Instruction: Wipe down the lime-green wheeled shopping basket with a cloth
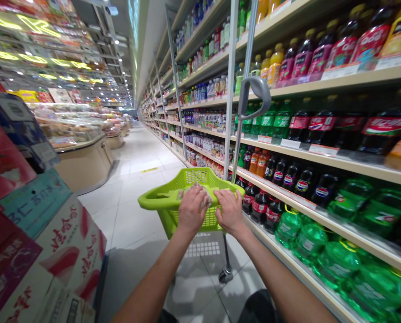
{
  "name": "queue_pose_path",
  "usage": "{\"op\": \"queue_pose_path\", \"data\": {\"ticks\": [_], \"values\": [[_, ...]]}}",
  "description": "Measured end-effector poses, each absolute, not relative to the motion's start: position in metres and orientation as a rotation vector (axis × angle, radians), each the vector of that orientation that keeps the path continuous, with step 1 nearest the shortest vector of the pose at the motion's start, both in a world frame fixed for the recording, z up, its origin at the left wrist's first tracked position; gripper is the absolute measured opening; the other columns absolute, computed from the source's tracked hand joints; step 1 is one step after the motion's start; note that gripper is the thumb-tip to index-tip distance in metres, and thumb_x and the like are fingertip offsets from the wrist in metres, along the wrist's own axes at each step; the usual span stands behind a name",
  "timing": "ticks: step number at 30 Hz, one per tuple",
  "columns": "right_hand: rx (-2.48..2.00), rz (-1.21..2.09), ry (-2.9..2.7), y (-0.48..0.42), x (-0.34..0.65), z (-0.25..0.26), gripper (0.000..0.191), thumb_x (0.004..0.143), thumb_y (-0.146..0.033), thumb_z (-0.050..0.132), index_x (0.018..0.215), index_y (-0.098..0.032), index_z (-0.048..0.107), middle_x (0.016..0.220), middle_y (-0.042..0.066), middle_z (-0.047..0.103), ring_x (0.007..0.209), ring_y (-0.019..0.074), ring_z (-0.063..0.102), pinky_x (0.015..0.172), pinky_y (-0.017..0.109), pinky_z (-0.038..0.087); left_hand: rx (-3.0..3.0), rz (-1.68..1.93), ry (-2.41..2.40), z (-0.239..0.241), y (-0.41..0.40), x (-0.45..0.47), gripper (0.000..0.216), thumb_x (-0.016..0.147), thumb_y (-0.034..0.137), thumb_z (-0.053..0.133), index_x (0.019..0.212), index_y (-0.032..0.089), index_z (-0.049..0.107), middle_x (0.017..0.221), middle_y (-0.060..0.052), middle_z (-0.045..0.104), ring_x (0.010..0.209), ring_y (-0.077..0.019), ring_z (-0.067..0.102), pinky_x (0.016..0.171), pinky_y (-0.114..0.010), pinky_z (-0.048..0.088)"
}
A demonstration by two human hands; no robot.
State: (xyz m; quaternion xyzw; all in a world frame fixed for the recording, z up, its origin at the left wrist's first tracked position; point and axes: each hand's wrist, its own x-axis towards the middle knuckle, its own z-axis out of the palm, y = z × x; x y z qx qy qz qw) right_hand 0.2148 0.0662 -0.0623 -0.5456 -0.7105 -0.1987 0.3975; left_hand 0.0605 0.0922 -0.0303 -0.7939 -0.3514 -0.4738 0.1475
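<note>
A lime-green shopping cart [170, 220] stands upright on the floor before me, its handle bar [160, 202] across the near side. My left hand [194, 207] is closed over the middle of that bar, with a crumpled whitish, cloth-like piece [205, 192] under its fingers. What the piece is exactly I cannot make out. To its right, my right hand [230, 211] is wrapped round the bar near the right end, fingertips over the top. The slatted basket in front of the hands shows no goods that I can make out.
Drink shelves [321, 154] run along the right, close to the cart, with a grey loop handle [254, 96] on a vertical rail. Stacked cartons [62, 251] stand at the left. Beyond them is a rounded display counter [82, 166]. A tiled aisle [133, 152] leads ahead.
</note>
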Motion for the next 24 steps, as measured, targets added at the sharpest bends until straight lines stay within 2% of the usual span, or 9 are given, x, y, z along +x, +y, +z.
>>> {"op": "queue_pose_path", "data": {"ticks": [3,6,9,13,17,21,24], "values": [[-1.376,-0.506,-1.852,0.065,0.221,-0.06,0.051,0.068,-0.014,0.044,0.118,-0.019,0.048,0.116,0.006,0.055,0.112,0.0211,0.041,0.104,0.045,0.01,-2.322,-1.281,-0.973,-0.031,0.091,0.06,0.021,0.085,0.025,0.042,0.099,0.02,0.057,0.112,-0.007,0.061,0.11,-0.0189,0.051,0.096,-0.04,0.037],[-1.379,-0.493,-1.851,0.064,0.226,-0.06,0.051,0.067,-0.013,0.044,0.118,-0.018,0.049,0.116,0.006,0.055,0.112,0.021,0.041,0.104,0.045,0.01,-2.246,-1.289,-1.152,-0.031,0.106,0.017,0.023,0.085,0.028,0.041,0.099,0.021,0.057,0.111,-0.007,0.062,0.106,-0.0205,0.054,0.096,-0.046,0.034],[-1.381,-0.485,-1.823,0.064,0.224,-0.061,0.051,0.066,-0.014,0.044,0.117,-0.018,0.049,0.115,0.006,0.055,0.112,0.0216,0.041,0.104,0.046,0.01,-2.103,-1.399,-1.358,-0.029,0.116,-0.012,0.025,0.084,0.029,0.041,0.097,0.017,0.058,0.103,-0.01,0.064,0.1,-0.0228,0.057,0.091,-0.045,0.04],[-1.392,-0.507,-1.788,0.065,0.218,-0.062,0.052,0.065,-0.014,0.045,0.117,-0.018,0.048,0.113,0.007,0.055,0.11,0.0225,0.043,0.104,0.048,0.011,-2.32,-1.417,-1.102,-0.03,0.1,0.029,0.023,0.083,0.025,0.041,0.099,0.018,0.057,0.109,-0.008,0.061,0.11,-0.0194,0.051,0.095,-0.038,0.041],[-1.369,-0.511,-1.843,0.065,0.221,-0.06,0.052,0.066,-0.013,0.044,0.117,-0.018,0.048,0.115,0.007,0.056,0.111,0.0219,0.043,0.103,0.046,0.012,-2.422,-1.303,-0.936,-0.03,0.089,0.066,0.021,0.084,0.024,0.042,0.098,0.02,0.058,0.114,-0.008,0.059,0.114,-0.0187,0.048,0.097,-0.039,0.037],[-1.369,-0.498,-1.849,0.064,0.226,-0.058,0.049,0.067,-0.014,0.044,0.115,-0.017,0.049,0.115,0.007,0.056,0.112,0.0214,0.043,0.103,0.045,0.012,-2.28,-1.305,-1.238,-0.029,0.106,0.022,0.024,0.084,0.026,0.041,0.1,0.019,0.057,0.113,-0.008,0.061,0.109,-0.0218,0.052,0.096,-0.047,0.036],[-1.366,-0.496,-1.818,0.064,0.226,-0.06,0.047,0.067,-0.015,0.045,0.114,-0.017,0.05,0.114,0.007,0.056,0.111,0.0216,0.043,0.103,0.046,0.012,-2.156,-1.411,-1.384,-0.029,0.116,-0.004,0.024,0.083,0.026,0.042,0.098,0.016,0.058,0.106,-0.011,0.063,0.102,-0.0228,0.056,0.091,-0.044,0.041]]}}
